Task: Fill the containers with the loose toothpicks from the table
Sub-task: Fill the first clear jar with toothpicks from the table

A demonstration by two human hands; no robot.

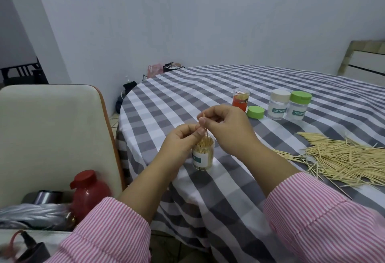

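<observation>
An open clear container (203,155), packed with upright toothpicks, stands near the table's left edge. My left hand (183,140) and my right hand (227,126) meet just above its mouth, both pinching a few toothpicks (204,122) held upright over it. A big pile of loose toothpicks (341,157) lies on the cloth to the right. Behind my hands stand a red container (240,100) with toothpicks inside, a white-lidded container (278,104) and a green-lidded container (298,105). A loose green lid (255,112) lies beside the red one.
The round table carries a grey and white checked cloth (218,87). A cream chair (54,135) stands at the left with a red bottle (89,191) and a grey umbrella (33,213) on its seat. Bags (155,69) sit on the floor by the wall.
</observation>
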